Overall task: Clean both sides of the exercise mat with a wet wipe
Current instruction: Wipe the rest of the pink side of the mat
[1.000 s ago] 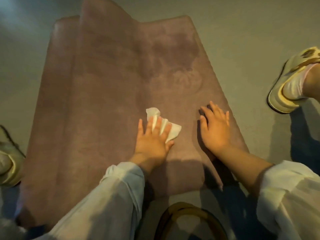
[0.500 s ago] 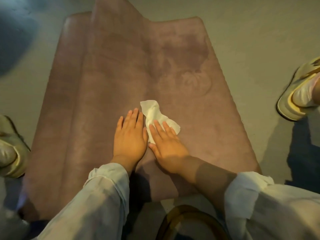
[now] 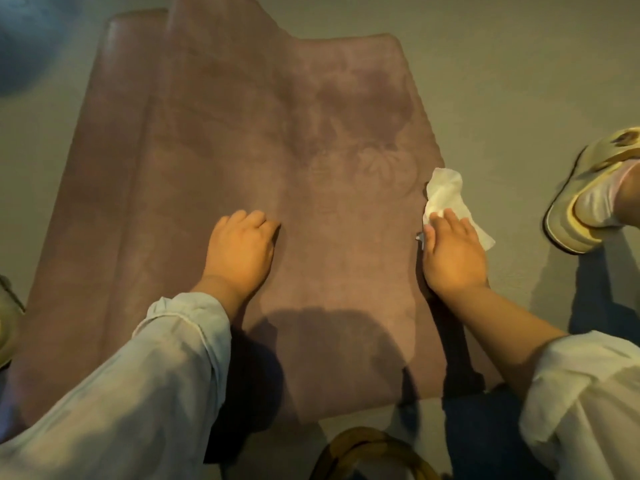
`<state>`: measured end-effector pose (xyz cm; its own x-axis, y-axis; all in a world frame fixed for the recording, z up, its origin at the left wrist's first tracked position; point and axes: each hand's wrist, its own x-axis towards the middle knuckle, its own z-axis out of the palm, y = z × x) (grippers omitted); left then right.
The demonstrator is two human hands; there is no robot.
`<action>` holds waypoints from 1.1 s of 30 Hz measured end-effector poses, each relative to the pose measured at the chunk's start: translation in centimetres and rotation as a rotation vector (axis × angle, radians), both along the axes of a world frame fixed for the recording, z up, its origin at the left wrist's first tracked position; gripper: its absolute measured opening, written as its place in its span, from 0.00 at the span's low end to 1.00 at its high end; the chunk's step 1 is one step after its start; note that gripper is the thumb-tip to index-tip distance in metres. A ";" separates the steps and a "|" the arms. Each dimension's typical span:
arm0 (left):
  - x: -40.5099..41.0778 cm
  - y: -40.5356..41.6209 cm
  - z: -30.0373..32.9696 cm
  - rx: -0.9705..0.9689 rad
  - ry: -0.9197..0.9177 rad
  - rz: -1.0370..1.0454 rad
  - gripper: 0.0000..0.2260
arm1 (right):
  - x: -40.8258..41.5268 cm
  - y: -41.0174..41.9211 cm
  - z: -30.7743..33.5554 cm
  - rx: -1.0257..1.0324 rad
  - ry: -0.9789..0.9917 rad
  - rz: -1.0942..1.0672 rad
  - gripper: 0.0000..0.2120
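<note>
A: What is lying closest to the camera?

B: A rounded brown object (image 3: 367,455) is sitting at the bottom edge, too cut off to identify. Just past it, the near end of the exercise mat (image 3: 214,140) is lying on the grey floor (image 3: 519,81).

A: And the hands?

B: The left hand (image 3: 240,249) is resting on the mat near its middle, fingers curled under and gripping nothing, coming out of a pale sleeve (image 3: 138,393). The right hand (image 3: 453,251) is pressing down at the mat's right edge with fingers fairly straight, pinning the wet wipe (image 3: 446,195) under its fingertips.

A: Where exactly is the wipe sitting?

B: It is lying crumpled across the mat's right border, sticking out beyond the fingers, part of it on the floor beside the mat.

A: Anything to the sides?

B: A pale slipper (image 3: 588,188) with a foot in it is standing on the floor to the right, apart from the mat. Another slipper (image 3: 8,323) is peeking in at the left edge.

A: And farther out?

B: The mat is showing a faint leaf pattern and a darker patch past the hands, and its far end is lying folded, with a ridge running lengthwise on the left.
</note>
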<state>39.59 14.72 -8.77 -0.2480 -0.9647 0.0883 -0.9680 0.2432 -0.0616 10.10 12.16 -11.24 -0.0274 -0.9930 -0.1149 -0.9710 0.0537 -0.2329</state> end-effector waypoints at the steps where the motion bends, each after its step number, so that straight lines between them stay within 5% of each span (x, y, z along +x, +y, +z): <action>1: 0.5 -0.4 0.1 -0.006 -0.011 -0.042 0.08 | 0.2 -0.6 -0.1 -0.065 -0.069 -0.010 0.25; 4: 1.8 -1.3 0.2 -0.035 -0.079 -0.101 0.15 | 1.2 -1.9 -0.2 -0.051 -0.203 -0.051 0.17; 9: 1.7 -1.3 -0.7 -0.004 -0.038 0.065 0.18 | 4.7 -2.0 -1.0 0.075 -0.016 0.113 0.25; 16: 1.7 -1.3 -1.0 0.003 0.029 0.092 0.16 | 16.8 1.3 -0.2 0.160 -0.437 0.516 0.26; 19: 1.7 -1.4 -1.2 -0.001 0.052 0.088 0.16 | 14.5 -0.3 -1.0 0.059 -0.316 0.594 0.30; 22: 1.9 -1.5 -1.3 -0.001 0.059 0.093 0.16 | 9.8 -4.4 -1.7 -0.006 -0.043 0.461 0.35; 25: 1.8 -1.5 -1.4 0.003 0.058 0.098 0.16 | 6.1 -7.7 -1.3 0.128 0.111 0.165 0.27; 29: 1.8 -1.6 -1.6 0.009 0.052 0.102 0.17 | 9.1 -8.1 -1.0 0.138 0.055 0.050 0.27; 33: 1.8 -1.6 -1.5 0.014 0.057 0.103 0.17 | 16.6 -4.6 -0.5 0.131 -0.190 0.349 0.26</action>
<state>41.34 13.10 -10.31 -0.1423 -0.9861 0.0857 -0.9898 0.1426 -0.0027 26.74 7.60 -11.72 0.3420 -0.9156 -0.2114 -0.8767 -0.2299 -0.4224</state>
